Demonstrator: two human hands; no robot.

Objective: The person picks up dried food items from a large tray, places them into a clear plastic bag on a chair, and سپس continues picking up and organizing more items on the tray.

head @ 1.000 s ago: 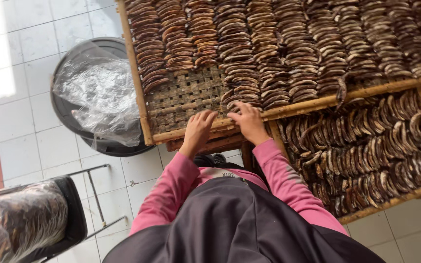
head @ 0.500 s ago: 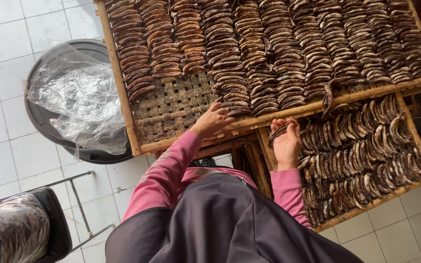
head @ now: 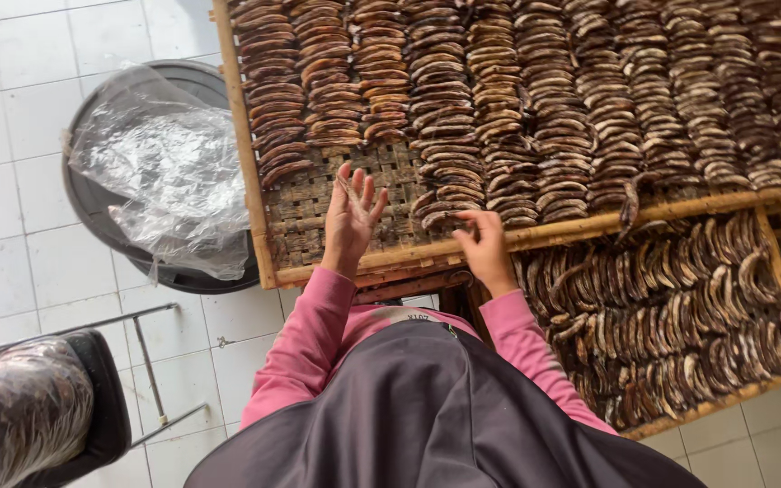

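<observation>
Left hand point(head: 351, 217) up over the bare woven patch of the upper tray point(head: 244, 154), fingers spread wide, palm toward the mat, gripping nothing. Right hand point(head: 485, 246) sits at the tray's near rail, fingers curled in on a dark dried banana strip point(head: 460, 220) pinched at the tips; it hangs right at the tail end of a row.

The rows of dried strips point(head: 535, 99) run from the far edge down toward the near rail, packed edge to edge and overlapping like shingles, prob. so each piece gets air and the tray takes as many as poss. Only the near-left corner shows open weave, and both hands work just there.

Lower tray point(head: 775, 271) pokes out under the near-right corner, full of looser, paler-streaked curved strips point(head: 680, 316), less tidy.

Off the tray's left edge, on the tiled floor point(head: 11, 208), a dark round tub point(head: 92, 208) lined w/ crumpled clear plastic sheet point(head: 160, 167). Near-left: a metal-framed chair point(head: 92, 398) w/ plastic-wrapped seat. No labels or signs to see.
</observation>
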